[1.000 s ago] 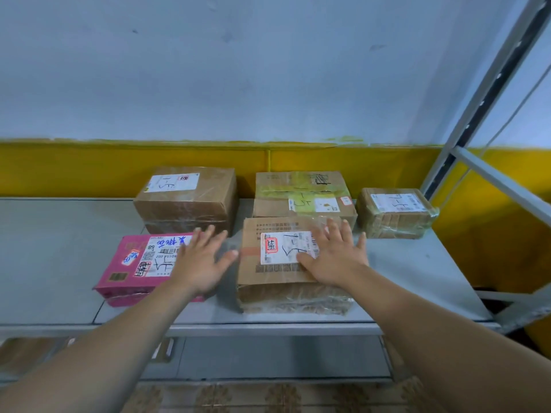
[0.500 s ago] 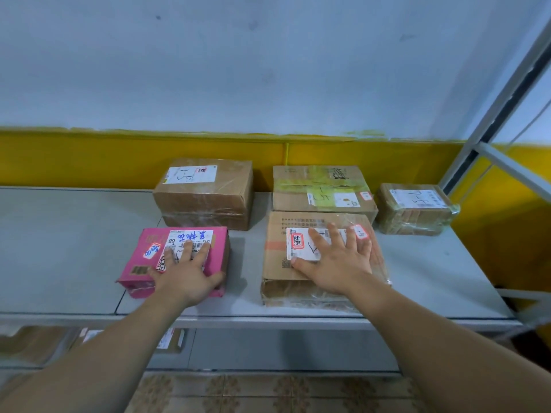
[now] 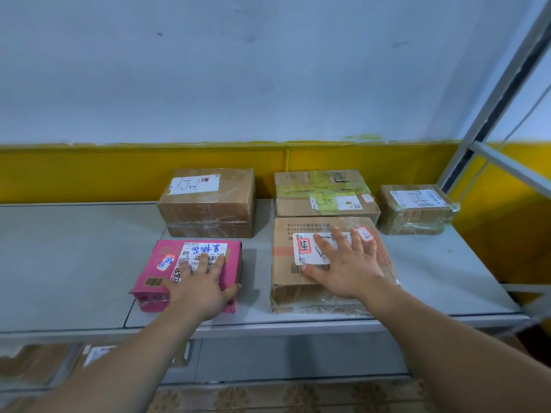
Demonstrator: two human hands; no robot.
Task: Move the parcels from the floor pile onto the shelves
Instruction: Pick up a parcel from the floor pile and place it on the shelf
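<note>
A pink parcel (image 3: 167,263) with a white label lies near the front of the grey metal shelf (image 3: 74,263). My left hand (image 3: 199,286) rests flat on its near end, fingers spread. To its right lies a flat brown cardboard parcel (image 3: 286,263) wrapped in clear tape. My right hand (image 3: 346,263) presses flat on its top, fingers straight over the label. Behind them stand three more brown parcels: a tall box (image 3: 211,204), a box with yellow-green tape (image 3: 322,192) and a small taped one (image 3: 417,208).
The shelf backs onto a white and yellow wall. A grey upright post (image 3: 492,99) with a slanted brace stands at the right end. A lower shelf holds more brown parcels (image 3: 38,362). Patterned floor tiles show below.
My left hand slid from the pink parcel's right edge onto its top. The pink parcel and the flat brown parcel sit a little farther back on the shelf. The view shifted left.
</note>
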